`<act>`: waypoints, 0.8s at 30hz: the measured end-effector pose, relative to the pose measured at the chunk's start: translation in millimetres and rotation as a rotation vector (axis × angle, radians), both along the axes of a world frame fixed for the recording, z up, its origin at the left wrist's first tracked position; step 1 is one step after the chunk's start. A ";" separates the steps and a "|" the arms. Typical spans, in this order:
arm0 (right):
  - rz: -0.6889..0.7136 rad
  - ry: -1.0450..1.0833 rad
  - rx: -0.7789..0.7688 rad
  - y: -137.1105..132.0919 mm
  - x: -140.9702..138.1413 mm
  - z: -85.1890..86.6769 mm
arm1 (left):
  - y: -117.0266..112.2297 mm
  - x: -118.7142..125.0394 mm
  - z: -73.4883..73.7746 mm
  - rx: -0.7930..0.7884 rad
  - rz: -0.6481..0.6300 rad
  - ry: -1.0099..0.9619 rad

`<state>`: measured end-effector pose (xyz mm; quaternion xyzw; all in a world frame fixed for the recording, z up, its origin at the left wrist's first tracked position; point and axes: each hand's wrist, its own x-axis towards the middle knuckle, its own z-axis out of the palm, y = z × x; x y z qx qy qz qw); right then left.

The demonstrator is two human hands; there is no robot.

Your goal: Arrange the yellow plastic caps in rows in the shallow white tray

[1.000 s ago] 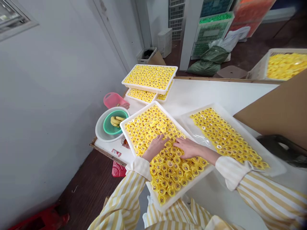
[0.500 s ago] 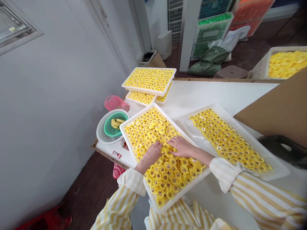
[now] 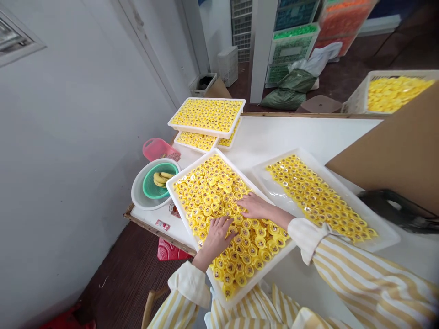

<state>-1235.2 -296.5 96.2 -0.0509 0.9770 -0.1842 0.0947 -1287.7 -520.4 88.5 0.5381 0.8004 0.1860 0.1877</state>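
Observation:
A white tray (image 3: pixel 264 276) full of small round yellow plastic pieces (image 3: pixel 240 249), each with a printed picture in its middle, lies at an angle in front of me. My left hand (image 3: pixel 218 234) rests on the pieces near the tray's left side, fingers spread and thumb apart. Over the middle right of the same tray, my right hand (image 3: pixel 255 205) lies palm down with its fingers stretched out and fingertips among the pieces. Neither hand visibly grasps a piece. To the right, a second white tray (image 3: pixel 283 196) holds rows of the same pieces.
Stacked filled trays (image 3: pixel 206 130) stand behind. At left are a white basin (image 3: pixel 137 196), a green basket (image 3: pixel 147 187) with bananas (image 3: pixel 159 179) and a pink scoop-like container (image 3: pixel 154 148). A cardboard sheet (image 3: pixel 394 155) rises at right; a crate of yellow parts (image 3: pixel 356 93) stands beyond the table.
My left hand has moved down and left over the pieces, its fingers opening wider. My right hand stays over about the same part of the tray. The whole view has shifted slightly.

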 end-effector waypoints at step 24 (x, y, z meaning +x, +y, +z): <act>-0.234 -0.103 0.078 39.4 20.8 6.1 | 39.0 18.2 -26.1 0.200 0.017 -0.114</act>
